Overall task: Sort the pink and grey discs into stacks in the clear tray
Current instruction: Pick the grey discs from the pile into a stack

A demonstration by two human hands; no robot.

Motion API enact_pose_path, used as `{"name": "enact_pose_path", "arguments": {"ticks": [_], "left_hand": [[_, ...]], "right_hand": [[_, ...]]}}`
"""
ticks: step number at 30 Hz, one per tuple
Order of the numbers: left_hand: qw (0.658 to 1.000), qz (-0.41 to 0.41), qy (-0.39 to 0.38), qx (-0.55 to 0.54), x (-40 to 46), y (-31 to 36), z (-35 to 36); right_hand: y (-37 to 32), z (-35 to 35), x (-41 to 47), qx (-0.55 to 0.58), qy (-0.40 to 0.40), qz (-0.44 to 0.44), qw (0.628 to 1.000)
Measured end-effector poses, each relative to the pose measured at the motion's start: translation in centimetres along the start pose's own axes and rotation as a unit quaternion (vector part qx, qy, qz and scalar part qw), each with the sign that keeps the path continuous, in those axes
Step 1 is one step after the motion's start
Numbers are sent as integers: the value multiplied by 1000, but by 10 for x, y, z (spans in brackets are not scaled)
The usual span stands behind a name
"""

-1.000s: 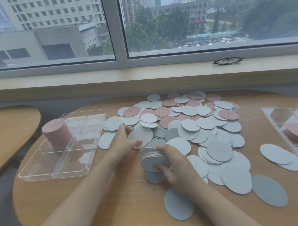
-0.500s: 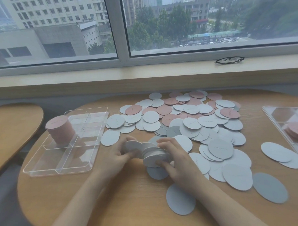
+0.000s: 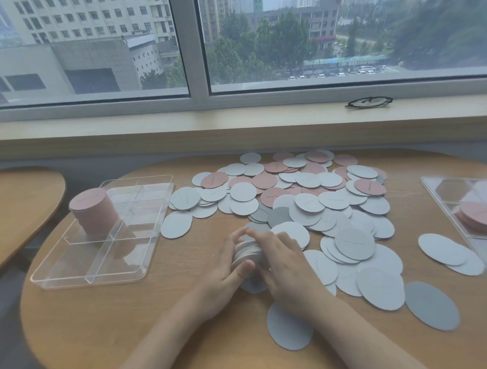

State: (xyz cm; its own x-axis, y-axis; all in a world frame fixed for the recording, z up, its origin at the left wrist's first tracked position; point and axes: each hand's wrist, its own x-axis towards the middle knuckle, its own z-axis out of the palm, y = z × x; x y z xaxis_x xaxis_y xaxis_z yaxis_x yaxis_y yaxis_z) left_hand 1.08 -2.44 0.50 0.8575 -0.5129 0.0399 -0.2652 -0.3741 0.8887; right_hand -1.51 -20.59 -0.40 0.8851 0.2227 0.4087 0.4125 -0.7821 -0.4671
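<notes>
A wide heap of grey and pink discs (image 3: 306, 198) covers the middle of the round wooden table. Both hands close around a small stack of grey discs (image 3: 247, 251) at the heap's near edge. My left hand (image 3: 221, 278) grips its left side with the thumb in front. My right hand (image 3: 286, 264) grips its right side and top, hiding most of it. The clear tray (image 3: 138, 266) with several compartments lies to the left. A tall stack of pink discs (image 3: 93, 212) stands in its far left compartment.
A second clear tray (image 3: 437, 190) holding pink discs sits at the table's right edge. Loose grey discs (image 3: 431, 305) lie near the front right and by my right forearm. A second wooden table (image 3: 15, 210) stands to the left. Glasses (image 3: 368, 102) rest on the windowsill.
My left hand came in from the heap with a grey disc and joined it to the stack. Both hands now squeeze the stack together, which has shifted slightly left.
</notes>
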Motion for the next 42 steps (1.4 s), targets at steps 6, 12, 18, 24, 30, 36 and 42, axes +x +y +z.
{"name": "enact_pose_path", "arguments": {"ticks": [6,12,18,24,30,36,42], "left_hand": [[997,36,49,52,2,-2,7],[996,55,43,58,4,-8,7],[994,72,66,53,1,-8,6],[995,56,83,25,-2,-9,3],[995,46,86,8,-3,-11,3],[995,49,85,11,-3,-10,4],[995,47,82,9,-4,-10,3]], "right_hand": [[0,-1,-1,-59,15,-36,997],[4,-3,-2,-28,-53,-53,997],[6,-24,-3,122,-39,-9,992],[46,-35,15,-198,83,242,946],[42,-32,17,-240,-24,279,930],[41,-35,15,-48,32,289,956],[36,-38,13,159,80,268,947]]}}
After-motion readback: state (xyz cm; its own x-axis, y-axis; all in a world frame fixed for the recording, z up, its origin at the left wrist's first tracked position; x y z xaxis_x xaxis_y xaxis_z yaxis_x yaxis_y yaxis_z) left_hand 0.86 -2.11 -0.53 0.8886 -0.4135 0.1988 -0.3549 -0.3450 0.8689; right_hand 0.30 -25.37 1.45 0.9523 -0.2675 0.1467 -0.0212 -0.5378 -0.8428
